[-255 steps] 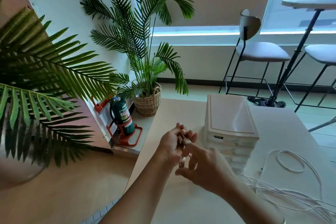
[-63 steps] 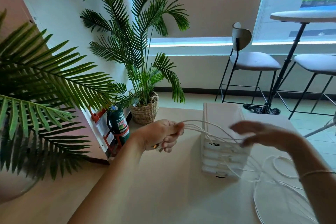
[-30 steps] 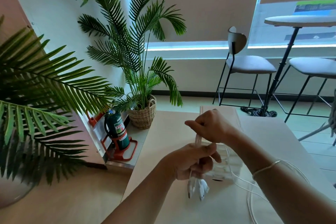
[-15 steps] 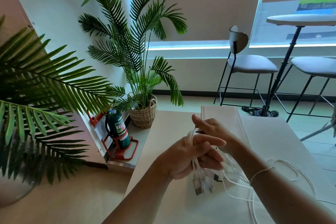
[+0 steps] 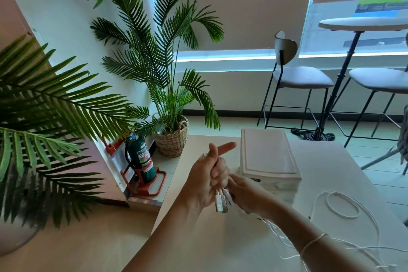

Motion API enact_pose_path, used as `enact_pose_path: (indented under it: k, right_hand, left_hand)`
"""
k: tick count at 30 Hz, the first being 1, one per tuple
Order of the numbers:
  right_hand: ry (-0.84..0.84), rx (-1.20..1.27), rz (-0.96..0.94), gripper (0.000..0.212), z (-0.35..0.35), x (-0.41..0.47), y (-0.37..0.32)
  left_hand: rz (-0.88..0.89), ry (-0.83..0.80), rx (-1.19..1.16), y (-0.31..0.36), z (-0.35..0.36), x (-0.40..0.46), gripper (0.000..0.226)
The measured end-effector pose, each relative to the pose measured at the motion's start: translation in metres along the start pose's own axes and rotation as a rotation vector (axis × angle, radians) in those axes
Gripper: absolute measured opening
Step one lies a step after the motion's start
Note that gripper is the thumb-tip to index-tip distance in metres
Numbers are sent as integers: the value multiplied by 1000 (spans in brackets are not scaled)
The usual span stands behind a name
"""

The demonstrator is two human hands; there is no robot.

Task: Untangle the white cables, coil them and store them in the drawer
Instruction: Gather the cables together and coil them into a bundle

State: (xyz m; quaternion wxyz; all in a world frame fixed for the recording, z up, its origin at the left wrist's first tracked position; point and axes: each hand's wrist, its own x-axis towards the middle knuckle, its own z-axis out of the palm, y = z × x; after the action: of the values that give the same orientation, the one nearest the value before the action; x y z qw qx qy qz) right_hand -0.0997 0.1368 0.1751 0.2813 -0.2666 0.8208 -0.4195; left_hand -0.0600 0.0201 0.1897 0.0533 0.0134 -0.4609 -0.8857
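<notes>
L hand (image 5: 204, 180) raised over beige table (image 5: 331, 174), index out, other fingers clamped on bundle of thin white cables (image 5: 221, 201) w/ plugs hanging; R hand (image 5: 247, 194) fingers curled round strands. Green extinguisher (image 5: 140, 158) reads "FIRE".

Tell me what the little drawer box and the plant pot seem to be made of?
Drawer box: probably plastic, white, smooth with a soft sheen and a moulded groove on its lid. Plant pot: a woven basket, likely wicker or rattan, tan and matte, with visible plaiting and a looped handle.

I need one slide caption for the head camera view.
Left hand grips bundled white cables; right hand beside the drawer unit.
</notes>
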Motion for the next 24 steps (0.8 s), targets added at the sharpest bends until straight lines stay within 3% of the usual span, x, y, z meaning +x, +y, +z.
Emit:
enact_pose_path:
  k: [5,12,15,19,22,24]
  right_hand:
    - [-27,-429,-79,31,10,-10,-7]
    - [-205,-692,-37,32,14,-9,-8]
    - [-248,-731,-10,31,9,-16,-14]
    - [-321,-723,58,29,-12,-29,-27]
    - [-378,-665,101,24,-37,-37,-30]
    - [-353,-591,132,18,-61,-41,-28]
  left_hand:
    - [-20,247,181,-7,-13,6,43]
    - [-11,394,399,-18,-21,10,39]
    - [24,372,755,-19,-24,7,67]
    - [67,300,1231,-23,-23,0,57]
    - [122,215,1495,-22,-28,0,76]
    - [35,180,1576,-18,-35,-5,73]
